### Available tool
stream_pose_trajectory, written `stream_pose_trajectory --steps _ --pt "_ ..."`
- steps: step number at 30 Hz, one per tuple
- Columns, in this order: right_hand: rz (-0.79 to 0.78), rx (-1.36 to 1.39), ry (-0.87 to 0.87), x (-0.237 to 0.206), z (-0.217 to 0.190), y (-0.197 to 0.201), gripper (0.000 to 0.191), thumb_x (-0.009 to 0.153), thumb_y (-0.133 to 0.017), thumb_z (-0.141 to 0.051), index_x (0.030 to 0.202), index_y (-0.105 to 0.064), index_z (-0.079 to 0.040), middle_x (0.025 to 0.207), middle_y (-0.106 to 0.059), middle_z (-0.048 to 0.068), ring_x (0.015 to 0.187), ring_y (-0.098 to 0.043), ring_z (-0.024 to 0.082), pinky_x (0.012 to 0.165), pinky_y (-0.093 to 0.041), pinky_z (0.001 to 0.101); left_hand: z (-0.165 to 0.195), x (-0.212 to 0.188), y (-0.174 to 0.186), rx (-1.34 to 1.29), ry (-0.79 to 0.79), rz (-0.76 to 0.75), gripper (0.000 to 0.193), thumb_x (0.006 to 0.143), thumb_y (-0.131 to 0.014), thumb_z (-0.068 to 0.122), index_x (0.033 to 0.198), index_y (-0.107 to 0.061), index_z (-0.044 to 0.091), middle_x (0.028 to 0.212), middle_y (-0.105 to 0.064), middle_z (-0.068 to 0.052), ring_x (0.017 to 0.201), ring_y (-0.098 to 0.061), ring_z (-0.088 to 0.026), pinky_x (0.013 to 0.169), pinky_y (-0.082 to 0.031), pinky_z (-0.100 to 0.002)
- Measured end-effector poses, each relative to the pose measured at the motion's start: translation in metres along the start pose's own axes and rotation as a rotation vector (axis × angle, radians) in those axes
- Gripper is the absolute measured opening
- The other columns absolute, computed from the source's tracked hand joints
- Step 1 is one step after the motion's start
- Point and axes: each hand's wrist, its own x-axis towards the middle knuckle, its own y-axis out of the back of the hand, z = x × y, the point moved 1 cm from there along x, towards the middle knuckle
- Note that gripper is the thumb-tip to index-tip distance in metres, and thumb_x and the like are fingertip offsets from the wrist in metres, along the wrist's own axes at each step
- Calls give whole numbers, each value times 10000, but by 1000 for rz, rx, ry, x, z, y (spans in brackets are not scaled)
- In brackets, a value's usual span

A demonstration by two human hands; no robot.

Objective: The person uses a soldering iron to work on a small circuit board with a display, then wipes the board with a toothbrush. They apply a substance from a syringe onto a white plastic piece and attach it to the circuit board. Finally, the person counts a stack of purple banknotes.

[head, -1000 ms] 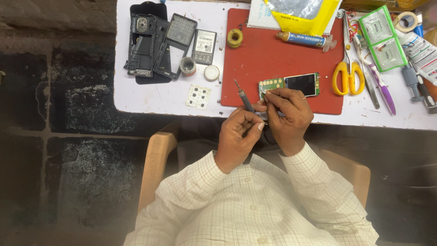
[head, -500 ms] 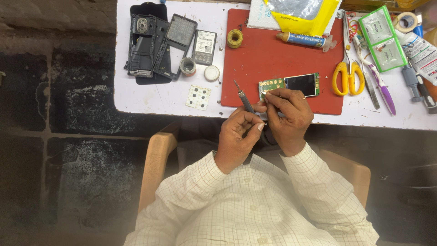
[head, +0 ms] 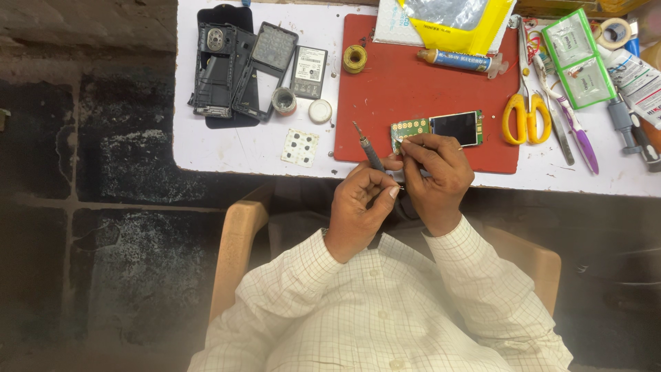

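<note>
My left hand (head: 358,200) is closed around a thin dark screwdriver (head: 367,149), whose tip points up and away over the table edge. My right hand (head: 435,173) pinches the near edge of a small phone circuit board (head: 436,128) that has a green keypad section and a dark screen. The board lies on a red mat (head: 413,86) at the table's near side. Both hands touch each other just below the board. What the right fingertips pinch at the board's edge is hidden.
Black phone housing parts (head: 231,65), a battery (head: 308,71), a yellow wire spool (head: 355,58) and a white keypad sheet (head: 300,147) lie to the left. Yellow scissors (head: 521,117), a glue tube (head: 458,60), green packets (head: 577,58) and a purple pen (head: 577,134) lie to the right. A wooden chair (head: 237,238) is beneath me.
</note>
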Motion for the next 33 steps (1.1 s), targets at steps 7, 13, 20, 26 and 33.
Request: stream_pose_trajectory --steps 7,13,20,26,33 --pt "-3 -10 18 2 -1 0 188 872 -765 118 1019 -757 1 1017 -708 91 931 -672 218 773 -572 310 -3 0 1 -26 -18 -12 83 1004 -603 -63 1074 -613 -20 1370 -585 -109 1160 -637 -120 1018 -546 -267" --pt "-4 30 -13 1 1 2 191 874 -748 120 1018 -748 -5 1022 -704 89 938 -683 215 780 -584 309 -3 0 0 -35 -12 -5 74 1005 -610 -51 1072 -616 -21 1371 -580 -107 1161 -632 -121 1019 -545 -271" --pt "5 26 -18 1 -2 2 199 881 -760 114 1037 -753 -8 1028 -699 92 939 -686 215 783 -588 306 2 -1 -1 1 3 7 68 999 -611 -53 1061 -621 -28 1369 -583 -111 1165 -627 -129 1030 -545 -285" --pt "-3 -8 17 3 -2 1 194 869 -763 110 1022 -754 -9 1016 -709 86 928 -683 223 775 -570 314 -1 -1 -1 -17 -5 7 80 997 -608 -58 1068 -620 -25 1371 -580 -110 1189 -620 -132 1045 -534 -284" --pt "141 77 -200 -9 32 46 111 1010 -709 118 1058 -723 19 1018 -712 83 815 -649 126 722 -518 253 -6 0 2 -38 9 9 70 1000 -618 -50 1058 -621 -12 1375 -592 -115 1182 -607 -136 1007 -537 -286"
